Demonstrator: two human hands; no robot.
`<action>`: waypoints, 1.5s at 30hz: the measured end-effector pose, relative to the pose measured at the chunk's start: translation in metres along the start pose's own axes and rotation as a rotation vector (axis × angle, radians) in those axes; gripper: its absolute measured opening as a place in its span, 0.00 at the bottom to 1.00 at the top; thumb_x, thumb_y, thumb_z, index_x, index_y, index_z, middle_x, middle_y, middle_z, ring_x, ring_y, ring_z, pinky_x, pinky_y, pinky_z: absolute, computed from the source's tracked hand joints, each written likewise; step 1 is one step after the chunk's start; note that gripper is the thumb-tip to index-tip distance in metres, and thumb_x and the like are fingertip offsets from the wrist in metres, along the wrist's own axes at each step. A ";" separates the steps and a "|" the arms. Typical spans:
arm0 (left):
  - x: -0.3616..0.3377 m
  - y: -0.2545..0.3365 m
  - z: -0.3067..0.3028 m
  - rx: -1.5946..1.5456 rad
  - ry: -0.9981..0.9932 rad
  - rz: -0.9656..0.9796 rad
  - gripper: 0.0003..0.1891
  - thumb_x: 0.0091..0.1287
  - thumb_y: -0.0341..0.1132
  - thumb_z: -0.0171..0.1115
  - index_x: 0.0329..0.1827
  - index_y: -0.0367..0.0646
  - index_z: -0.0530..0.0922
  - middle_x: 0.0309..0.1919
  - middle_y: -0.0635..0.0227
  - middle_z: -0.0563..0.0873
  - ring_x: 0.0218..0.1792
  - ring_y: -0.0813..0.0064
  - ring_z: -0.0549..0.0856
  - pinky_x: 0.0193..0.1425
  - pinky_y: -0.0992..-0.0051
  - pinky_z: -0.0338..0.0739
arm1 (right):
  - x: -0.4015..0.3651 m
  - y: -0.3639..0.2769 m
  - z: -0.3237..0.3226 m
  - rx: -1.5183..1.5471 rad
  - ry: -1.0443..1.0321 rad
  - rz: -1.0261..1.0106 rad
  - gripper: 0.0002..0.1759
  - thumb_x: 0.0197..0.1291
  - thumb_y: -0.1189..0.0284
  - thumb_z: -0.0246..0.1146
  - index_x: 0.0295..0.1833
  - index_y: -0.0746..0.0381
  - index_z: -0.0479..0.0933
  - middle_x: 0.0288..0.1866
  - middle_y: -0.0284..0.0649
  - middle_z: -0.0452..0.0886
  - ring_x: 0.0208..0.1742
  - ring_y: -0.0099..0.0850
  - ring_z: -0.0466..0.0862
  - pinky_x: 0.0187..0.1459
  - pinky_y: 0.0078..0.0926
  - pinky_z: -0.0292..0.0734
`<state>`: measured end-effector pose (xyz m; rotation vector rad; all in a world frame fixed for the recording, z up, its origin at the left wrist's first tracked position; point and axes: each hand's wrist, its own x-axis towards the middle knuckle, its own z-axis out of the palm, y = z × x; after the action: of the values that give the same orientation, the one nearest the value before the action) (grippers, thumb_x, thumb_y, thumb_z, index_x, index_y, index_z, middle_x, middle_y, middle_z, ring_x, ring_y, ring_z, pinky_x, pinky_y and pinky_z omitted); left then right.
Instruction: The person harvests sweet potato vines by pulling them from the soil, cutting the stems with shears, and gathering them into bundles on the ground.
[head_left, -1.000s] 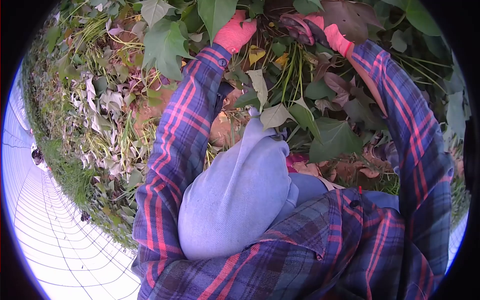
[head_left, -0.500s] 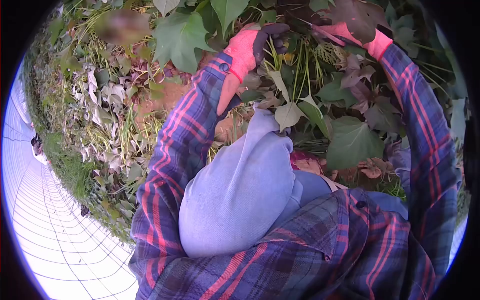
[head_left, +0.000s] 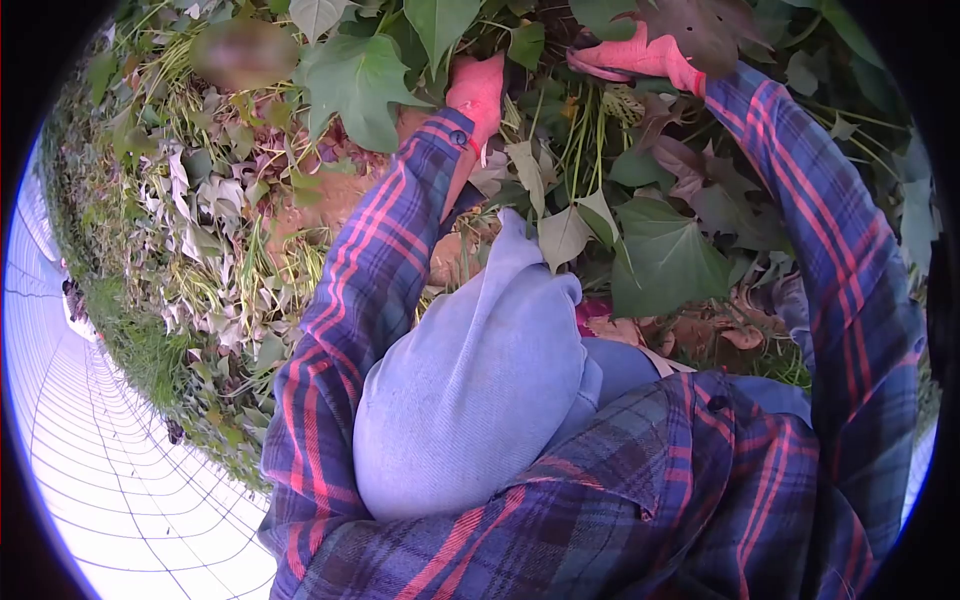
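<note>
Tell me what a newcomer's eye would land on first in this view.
Two bright pink gloves stand out at the top: the left hand is sunk among the green leaves, its fingers hidden, and the right hand lies partly under a purplish leaf. Below them a bent knee in pale blue cloth fills the middle, flanked by the plaid sleeves.

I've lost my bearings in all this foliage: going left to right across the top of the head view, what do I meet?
Dry pale leaves → big green leaf → left hand in a pink glove → green stems → right hand, also gloved → plaid right sleeve.
</note>
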<state>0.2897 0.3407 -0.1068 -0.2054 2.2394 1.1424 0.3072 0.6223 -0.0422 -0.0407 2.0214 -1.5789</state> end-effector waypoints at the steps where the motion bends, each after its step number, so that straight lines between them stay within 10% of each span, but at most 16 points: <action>1: 0.003 -0.003 0.003 0.142 -0.018 0.077 0.20 0.57 0.42 0.60 0.50 0.41 0.77 0.44 0.53 0.82 0.44 0.54 0.82 0.47 0.65 0.76 | 0.004 0.001 0.004 -0.023 0.007 0.004 0.15 0.62 0.64 0.56 0.51 0.60 0.74 0.40 0.35 0.80 0.34 0.26 0.80 0.33 0.21 0.74; 4: -0.004 0.029 0.012 0.109 0.079 -0.213 0.13 0.60 0.35 0.57 0.48 0.45 0.78 0.39 0.52 0.83 0.41 0.51 0.83 0.43 0.62 0.78 | 0.010 0.003 0.015 -0.089 0.025 0.021 0.15 0.61 0.64 0.57 0.49 0.60 0.75 0.39 0.35 0.81 0.34 0.26 0.80 0.34 0.21 0.75; 7: 0.019 0.014 0.017 0.641 0.119 0.124 0.12 0.63 0.37 0.56 0.48 0.45 0.78 0.41 0.53 0.83 0.41 0.52 0.83 0.42 0.62 0.78 | 0.015 0.006 0.026 -0.146 0.045 0.039 0.14 0.61 0.64 0.58 0.48 0.60 0.75 0.38 0.35 0.81 0.35 0.27 0.80 0.35 0.22 0.75; 9: 0.027 0.014 0.010 1.159 -0.229 0.586 0.19 0.59 0.40 0.60 0.49 0.38 0.78 0.43 0.47 0.82 0.46 0.49 0.82 0.46 0.57 0.77 | 0.018 0.009 0.031 -0.183 0.058 0.056 0.14 0.60 0.64 0.58 0.47 0.60 0.76 0.38 0.35 0.81 0.35 0.27 0.80 0.36 0.22 0.75; 13: 0.023 0.023 0.016 1.133 -0.131 0.484 0.17 0.58 0.33 0.56 0.52 0.42 0.77 0.41 0.50 0.83 0.45 0.50 0.82 0.44 0.57 0.77 | 0.023 0.016 0.037 -0.248 0.091 0.074 0.13 0.59 0.64 0.59 0.44 0.60 0.77 0.37 0.35 0.81 0.35 0.28 0.80 0.37 0.22 0.76; 18: 0.017 0.007 0.007 0.430 -0.136 0.445 0.16 0.65 0.33 0.48 0.54 0.49 0.76 0.43 0.45 0.80 0.45 0.47 0.81 0.45 0.63 0.78 | 0.024 -0.006 0.037 -0.281 0.134 0.083 0.12 0.58 0.64 0.60 0.42 0.60 0.78 0.36 0.35 0.81 0.36 0.28 0.80 0.39 0.23 0.76; 22: 0.022 0.000 -0.013 0.748 -0.270 0.449 0.15 0.66 0.36 0.53 0.56 0.49 0.75 0.43 0.49 0.81 0.42 0.54 0.82 0.44 0.67 0.78 | 0.033 0.019 0.034 -0.819 0.026 -0.210 0.19 0.64 0.66 0.54 0.60 0.57 0.69 0.44 0.36 0.80 0.39 0.25 0.79 0.37 0.24 0.75; 24: -0.001 -0.009 -0.013 -0.397 -0.303 0.058 0.19 0.62 0.38 0.63 0.56 0.47 0.74 0.42 0.57 0.82 0.38 0.64 0.84 0.38 0.68 0.78 | 0.032 0.035 0.035 -0.930 0.075 -0.301 0.23 0.69 0.65 0.48 0.69 0.53 0.63 0.48 0.36 0.78 0.40 0.29 0.80 0.33 0.30 0.74; 26: -0.028 0.009 -0.018 -0.639 -0.151 -0.313 0.24 0.57 0.40 0.69 0.55 0.42 0.74 0.41 0.63 0.82 0.36 0.72 0.84 0.32 0.70 0.78 | 0.006 0.011 0.039 -1.709 -0.176 -0.267 0.23 0.68 0.63 0.50 0.68 0.49 0.64 0.51 0.34 0.77 0.48 0.32 0.77 0.41 0.35 0.74; 27: -0.031 -0.012 -0.012 -0.678 -0.135 -0.165 0.20 0.62 0.38 0.64 0.55 0.39 0.74 0.42 0.63 0.82 0.40 0.72 0.83 0.39 0.73 0.78 | -0.007 0.043 0.019 -1.399 0.160 -0.726 0.20 0.66 0.60 0.53 0.61 0.54 0.71 0.44 0.34 0.78 0.41 0.27 0.77 0.38 0.26 0.72; 28: -0.043 -0.006 -0.017 -0.714 -0.117 -0.017 0.17 0.66 0.35 0.58 0.55 0.35 0.74 0.43 0.63 0.82 0.44 0.72 0.83 0.46 0.76 0.78 | -0.016 0.035 0.022 -1.403 0.164 -0.731 0.20 0.66 0.60 0.53 0.61 0.54 0.71 0.44 0.34 0.78 0.41 0.27 0.77 0.38 0.26 0.72; 32: -0.084 -0.010 -0.036 -0.331 -0.129 0.436 0.22 0.66 0.34 0.58 0.61 0.36 0.70 0.50 0.60 0.80 0.54 0.75 0.77 0.57 0.75 0.73 | -0.075 -0.024 0.046 -0.249 0.106 0.168 0.17 0.65 0.60 0.53 0.48 0.63 0.74 0.34 0.43 0.79 0.30 0.33 0.74 0.41 0.29 0.72; 33: -0.106 0.027 -0.043 -0.535 -0.098 0.166 0.21 0.64 0.34 0.60 0.59 0.36 0.72 0.49 0.61 0.81 0.51 0.75 0.79 0.57 0.75 0.72 | -0.085 -0.022 0.056 -0.194 0.226 0.080 0.21 0.65 0.55 0.54 0.42 0.65 0.75 0.26 0.40 0.75 0.28 0.31 0.69 0.38 0.27 0.70; 42: -0.141 0.046 -0.063 -0.837 -0.139 0.345 0.21 0.60 0.32 0.67 0.54 0.35 0.72 0.43 0.67 0.83 0.42 0.80 0.81 0.49 0.78 0.76 | -0.109 -0.130 0.105 0.088 0.425 -0.055 0.32 0.53 0.65 0.66 0.63 0.62 0.68 0.38 0.32 0.79 0.36 0.19 0.75 0.46 0.20 0.73; 45: -0.149 0.081 -0.080 -0.678 -0.252 0.388 0.23 0.59 0.31 0.67 0.57 0.36 0.71 0.44 0.67 0.83 0.43 0.79 0.81 0.50 0.78 0.76 | -0.088 -0.123 0.111 -0.437 0.434 -0.439 0.37 0.49 0.71 0.67 0.66 0.61 0.65 0.44 0.46 0.80 0.40 0.37 0.81 0.46 0.27 0.76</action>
<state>0.3411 0.3088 0.0709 0.1095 1.6407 1.9912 0.3917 0.5185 0.0887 -0.3573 2.8261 -1.4422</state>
